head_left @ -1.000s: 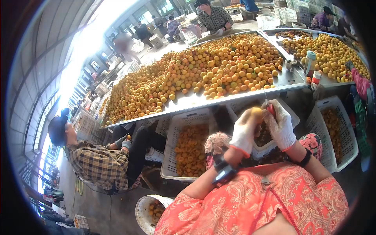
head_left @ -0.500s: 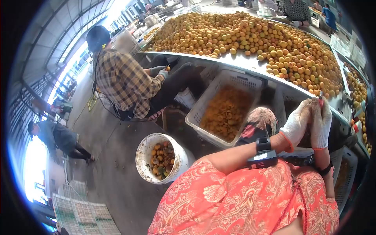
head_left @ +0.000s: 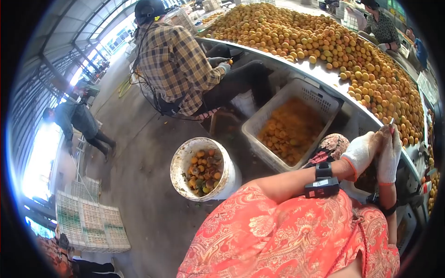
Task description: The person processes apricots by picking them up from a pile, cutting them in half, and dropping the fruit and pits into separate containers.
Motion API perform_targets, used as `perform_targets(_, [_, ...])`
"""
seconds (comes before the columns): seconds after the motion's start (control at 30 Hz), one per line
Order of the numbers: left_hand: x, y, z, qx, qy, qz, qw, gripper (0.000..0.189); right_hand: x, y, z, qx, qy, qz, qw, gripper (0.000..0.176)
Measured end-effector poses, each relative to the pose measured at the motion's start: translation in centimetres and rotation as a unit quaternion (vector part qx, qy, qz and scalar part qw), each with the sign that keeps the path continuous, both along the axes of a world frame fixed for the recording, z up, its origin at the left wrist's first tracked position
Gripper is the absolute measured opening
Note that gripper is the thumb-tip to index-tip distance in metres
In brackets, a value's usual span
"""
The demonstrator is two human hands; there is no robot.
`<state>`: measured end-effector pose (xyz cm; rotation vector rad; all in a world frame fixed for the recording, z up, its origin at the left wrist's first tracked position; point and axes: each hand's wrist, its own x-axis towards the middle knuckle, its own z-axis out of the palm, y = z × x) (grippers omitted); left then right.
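My left hand (head_left: 363, 151), in a white glove with an orange cuff, is closed and pressed against my right hand at the table's edge. What its fingers hold, if anything, is hidden. My right hand (head_left: 389, 162), gloved too, is shut on a small red-handled knife (head_left: 392, 129), whose short metal tip points up past the fingers. Just beyond both hands lies a large heap of orange apricots (head_left: 371, 85) on the metal table (head_left: 320, 73).
Below the table stands a white crate (head_left: 254, 139) of cut apricots. A dirty white bucket (head_left: 230, 178) with discarded fruit is on the floor to my left. A co-worker in a plaid shirt (head_left: 178, 65) sits at the table. Pale plastic crates (head_left: 92, 220) lie farther left.
My view has turned, so the table, bucket and co-worker sit farther right in it. My hands stay together around the knife. A person in orange has come into view at lower left.
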<state>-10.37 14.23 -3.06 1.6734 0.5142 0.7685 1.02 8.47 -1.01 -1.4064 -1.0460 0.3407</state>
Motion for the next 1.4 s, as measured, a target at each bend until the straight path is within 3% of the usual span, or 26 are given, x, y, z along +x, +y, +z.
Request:
perform_targets(0.07, [-0.3,-0.6,0.2,-0.093,-0.105,0.016,0.990,0.038,-0.4,0.8,0.2,0.027,-0.015,-0.003,1.000,0.029])
perform_targets(0.13, [0.1,-0.4,-0.6,-0.062,-0.105,0.032,0.992,0.040,-1.0,1.1,0.7,0.032,-0.012,0.009,0.999,0.029])
perform_targets(0.2, [0.0,-1.1,0.3,-0.333,-0.260,-0.058,0.904,0.041,-1.4,1.1,1.1,-0.018,-0.064,0.005,0.998,0.029])
perform_targets(0.27, [1.2,-0.3,-2.7,-0.374,-0.289,-0.098,0.876,0.043,-2.1,0.7,1.7,-0.038,-0.104,-0.007,0.994,0.028])
perform_targets(0.3, [0.6,-0.2,-2.0,-0.416,-0.317,-0.138,0.841,0.045,-2.4,0.5,1.8,-0.059,-0.145,-0.021,0.987,0.026])
perform_targets(0.33, [0.1,-0.3,-1.4,-0.414,-0.317,-0.137,0.842,0.045,-2.7,0.3,1.7,-0.057,-0.144,-0.019,0.988,0.026])
perform_targets(0.4, [-1.0,-0.9,0.6,-0.447,-0.242,-0.130,0.852,0.047,-3.1,-0.2,1.3,0.063,-0.293,-0.044,0.953,0.025])
perform_targets(0.5, [0.2,-1.7,0.8,-0.484,-0.291,-0.099,0.819,0.046,-3.1,-1.0,1.4,0.065,-0.299,-0.052,0.951,0.027])
perform_targets(0.73, [0.4,-2.7,0.1,-0.528,-0.301,-0.128,0.784,0.045,-4.2,-2.2,2.4,0.064,-0.304,-0.008,0.951,0.014])
perform_targets(0.8, [-1.2,-3.4,1.1,-0.514,-0.222,-0.131,0.818,0.045,-4.2,-2.5,2.7,0.069,-0.326,0.005,0.943,0.009])
perform_targets(0.87, [-2.0,-3.6,1.7,-0.539,-0.204,-0.142,0.805,0.046,-4.0,-2.6,2.5,0.071,-0.339,0.008,0.938,0.009])
perform_targets(0.93, [-2.6,-3.3,1.1,-0.548,-0.099,-0.169,0.813,0.045,-3.7,-3.0,2.1,0.065,-0.365,0.021,0.928,0.010])
perform_targets(0.97, [-1.4,-3.1,-0.9,-0.555,-0.133,-0.172,0.803,0.045,-3.4,-3.0,2.2,0.057,-0.378,0.034,0.923,0.011])
perform_targets(1.1, [-0.4,-3.6,0.6,-0.581,-0.253,-0.118,0.765,0.045,-3.0,-2.9,1.8,0.044,-0.358,0.030,0.932,0.010])
perform_targets(1.17, [0.7,-2.2,-1.0,-0.454,-0.240,-0.084,0.854,0.045,-4.0,-2.3,2.3,0.074,-0.239,-0.009,0.968,0.009])
perform_targets(1.2, [0.7,-2.2,-1.0,-0.457,-0.240,-0.084,0.853,0.045,-3.9,-2.1,2.3,0.071,-0.239,-0.009,0.968,0.009])
perform_targets(1.27, [0.6,-2.4,-0.6,-0.289,-0.271,-0.071,0.915,0.045,-3.6,-1.7,2.3,0.012,-0.064,-0.010,0.998,0.014])
perform_targets(1.3, [1.2,-2.6,-0.9,-0.335,-0.325,-0.091,0.880,0.045,-2.9,-1.6,2.1,-0.011,-0.095,-0.013,0.995,0.021])
perform_targets(1.4, [1.9,-2.2,-1.0,-0.400,-0.304,-0.085,0.860,0.045,-2.2,-0.3,0.8,0.032,-0.142,-0.071,0.987,0.024])
